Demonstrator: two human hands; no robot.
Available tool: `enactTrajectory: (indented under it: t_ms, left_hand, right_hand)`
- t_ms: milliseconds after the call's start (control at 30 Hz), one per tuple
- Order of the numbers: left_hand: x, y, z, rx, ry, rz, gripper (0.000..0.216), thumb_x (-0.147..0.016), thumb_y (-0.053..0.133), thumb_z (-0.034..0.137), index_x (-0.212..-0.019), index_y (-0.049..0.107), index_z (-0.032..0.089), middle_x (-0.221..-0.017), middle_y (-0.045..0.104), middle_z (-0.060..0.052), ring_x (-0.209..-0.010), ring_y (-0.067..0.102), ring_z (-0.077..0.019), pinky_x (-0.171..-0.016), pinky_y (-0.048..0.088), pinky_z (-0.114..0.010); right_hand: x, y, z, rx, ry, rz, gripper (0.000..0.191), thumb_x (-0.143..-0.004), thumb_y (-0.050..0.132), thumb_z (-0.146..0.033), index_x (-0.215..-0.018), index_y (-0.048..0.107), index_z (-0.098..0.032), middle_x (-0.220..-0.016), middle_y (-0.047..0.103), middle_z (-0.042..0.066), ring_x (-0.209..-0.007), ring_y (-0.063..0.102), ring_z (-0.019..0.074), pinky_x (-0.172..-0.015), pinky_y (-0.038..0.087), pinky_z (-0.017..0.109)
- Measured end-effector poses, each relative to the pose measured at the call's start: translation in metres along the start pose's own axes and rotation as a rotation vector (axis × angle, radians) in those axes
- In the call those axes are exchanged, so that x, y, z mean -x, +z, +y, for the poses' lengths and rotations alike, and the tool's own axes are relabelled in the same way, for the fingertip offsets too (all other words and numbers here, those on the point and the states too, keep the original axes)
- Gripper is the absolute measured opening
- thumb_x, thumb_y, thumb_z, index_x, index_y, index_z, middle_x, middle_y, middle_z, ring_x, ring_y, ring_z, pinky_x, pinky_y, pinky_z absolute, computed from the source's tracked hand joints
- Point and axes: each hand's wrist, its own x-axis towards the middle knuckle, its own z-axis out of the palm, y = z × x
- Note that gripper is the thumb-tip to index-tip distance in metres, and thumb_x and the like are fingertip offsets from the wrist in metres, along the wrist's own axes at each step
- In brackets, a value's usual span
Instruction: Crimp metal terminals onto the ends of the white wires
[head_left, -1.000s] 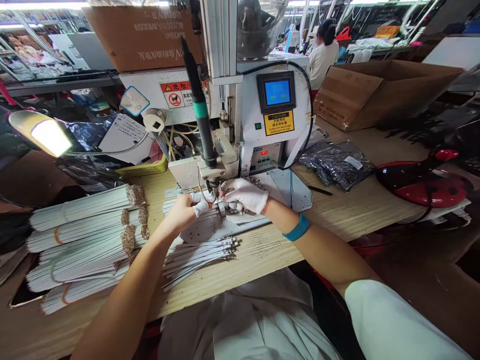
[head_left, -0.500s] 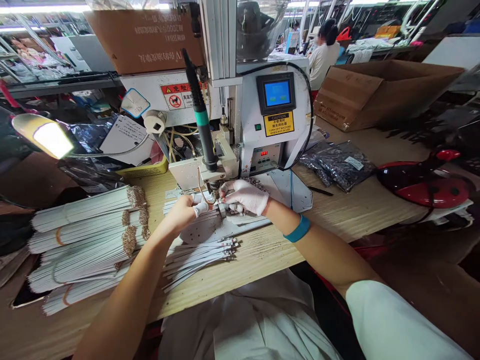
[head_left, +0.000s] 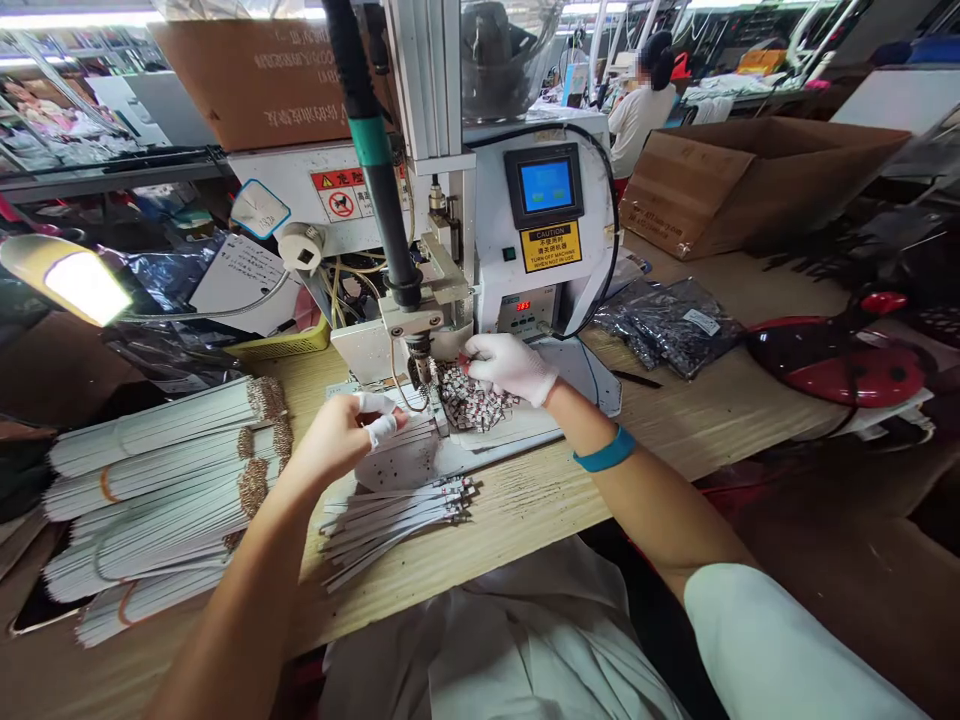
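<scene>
My left hand [head_left: 349,432], with white covers on the thumb and a finger, hovers left of the soldering tip [head_left: 421,372]. Its fingertips come together over white wires, and what they pinch is hard to see. My right hand [head_left: 514,366] wears a white glove that leaves the fingertips bare. Its thumb and fingers close together at the back of a pile of small white connectors [head_left: 476,402]; anything between them is hidden. The black and green soldering iron [head_left: 382,190] stands tilted on the machine. In front of its base [head_left: 405,462] lies a fan of wires with connectors [head_left: 405,515].
Bundled white wires [head_left: 150,510] are stacked on the left of the table. A lit lamp [head_left: 75,285] hangs above them. Bags of parts [head_left: 667,325], an open carton [head_left: 690,195] and a red-black ladybug-shaped object [head_left: 847,365] are on the right. A person [head_left: 645,105] sits behind.
My right hand has moved from the soldering tip to the back of the connector pile, uncovering it. My left hand has drawn slightly left. The soldering iron has risen, and the view has shifted slightly.
</scene>
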Motion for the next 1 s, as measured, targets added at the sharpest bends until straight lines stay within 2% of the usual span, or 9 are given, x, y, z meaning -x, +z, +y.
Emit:
enactTrajectory:
  t_ms: [100, 200, 400, 500, 567, 700, 767, 867, 1000]
  left_hand:
    - [0.010, -0.002, 0.000, -0.062, 0.027, -0.155, 0.017, -0.063, 0.062, 0.032, -0.065, 0.066, 0.015, -0.057, 0.058, 0.000, -0.052, 0.047, -0.0119, -0.046, 0.032, -0.020]
    - [0.013, 0.003, 0.001, -0.135, 0.033, -0.213, 0.020, -0.064, 0.060, 0.028, -0.077, 0.069, 0.016, -0.067, 0.065, -0.002, -0.059, 0.055, -0.0158, -0.050, 0.037, -0.020]
    - [0.011, -0.006, 0.003, -0.422, 0.041, -0.076, 0.021, -0.070, 0.049, 0.023, -0.080, 0.066, 0.017, -0.075, 0.067, -0.002, -0.067, 0.059, -0.0158, -0.058, 0.041, -0.021]
    - [0.009, -0.012, -0.002, -0.551, 0.047, -0.010, 0.021, -0.069, 0.053, 0.028, -0.083, 0.065, 0.018, -0.071, 0.064, -0.002, -0.061, 0.054, -0.0142, -0.055, 0.038, -0.021]
    - [0.005, -0.010, -0.006, -0.617, 0.067, -0.030, 0.019, -0.067, 0.056, 0.026, -0.081, 0.065, 0.017, -0.070, 0.063, -0.002, -0.060, 0.053, -0.0137, -0.055, 0.037, -0.021]
    - [-0.002, -0.001, -0.013, -0.660, 0.086, -0.057, 0.018, -0.068, 0.053, 0.017, -0.083, 0.064, 0.016, -0.077, 0.063, -0.004, -0.065, 0.054, -0.0139, -0.059, 0.039, -0.021]
    - [-0.004, 0.002, -0.015, -0.687, 0.087, -0.053, 0.021, -0.069, 0.050, 0.014, -0.084, 0.064, 0.016, -0.083, 0.064, -0.005, -0.071, 0.057, -0.0148, -0.063, 0.041, -0.022]
    - [-0.006, 0.003, -0.013, -0.813, 0.109, 0.000, 0.023, -0.071, 0.045, 0.012, -0.084, 0.064, 0.016, -0.091, 0.064, -0.007, -0.080, 0.059, -0.0173, -0.069, 0.042, -0.023]
    - [-0.005, 0.004, -0.008, -0.988, 0.113, 0.062, 0.022, -0.072, 0.041, 0.011, -0.078, 0.062, 0.016, -0.089, 0.063, -0.007, -0.077, 0.060, -0.0185, -0.065, 0.043, -0.024]
  right_hand:
    - [-0.002, -0.007, 0.006, 0.260, -0.107, 0.018, 0.015, -0.070, 0.058, -0.019, -0.081, 0.068, -0.015, -0.077, 0.067, 0.001, -0.074, 0.059, 0.0139, -0.064, 0.042, 0.023]
    - [0.000, -0.006, 0.004, 0.376, -0.108, -0.046, 0.018, -0.069, 0.058, -0.015, -0.080, 0.071, -0.018, -0.079, 0.069, -0.001, -0.077, 0.060, 0.0138, -0.067, 0.041, 0.022]
    - [0.008, -0.012, -0.013, 0.467, -0.120, -0.146, 0.018, -0.070, 0.058, -0.017, -0.082, 0.072, -0.018, -0.081, 0.069, 0.000, -0.077, 0.060, 0.0138, -0.064, 0.039, 0.022]
    - [0.019, -0.003, -0.029, 0.424, -0.256, -0.293, 0.017, -0.076, 0.056, -0.023, -0.080, 0.071, -0.017, -0.079, 0.069, 0.000, -0.075, 0.060, 0.0126, -0.066, 0.039, 0.022]
    - [0.031, 0.017, -0.042, 0.465, -0.364, -0.413, 0.018, -0.080, 0.053, -0.022, -0.081, 0.070, -0.017, -0.079, 0.069, 0.001, -0.076, 0.060, 0.0129, -0.068, 0.040, 0.023]
    - [0.058, 0.066, -0.060, 0.794, -0.411, -0.322, 0.024, -0.086, 0.045, -0.029, -0.093, 0.063, -0.016, -0.092, 0.064, 0.009, -0.080, 0.060, 0.0202, -0.061, 0.043, 0.029]
    - [0.064, 0.079, -0.060, 0.888, -0.437, -0.341, 0.020, -0.087, 0.043, -0.022, -0.091, 0.061, -0.016, -0.091, 0.061, 0.008, -0.075, 0.060, 0.0203, -0.055, 0.043, 0.029]
    - [0.066, 0.082, -0.057, 0.923, -0.521, -0.420, 0.019, -0.086, 0.042, -0.016, -0.091, 0.060, -0.017, -0.090, 0.058, 0.007, -0.071, 0.059, 0.0193, -0.052, 0.044, 0.029]
    - [0.064, 0.073, -0.055, 0.941, -0.572, -0.459, 0.020, -0.087, 0.041, -0.017, -0.090, 0.060, -0.017, -0.087, 0.057, 0.006, -0.070, 0.059, 0.0186, -0.051, 0.044, 0.029]
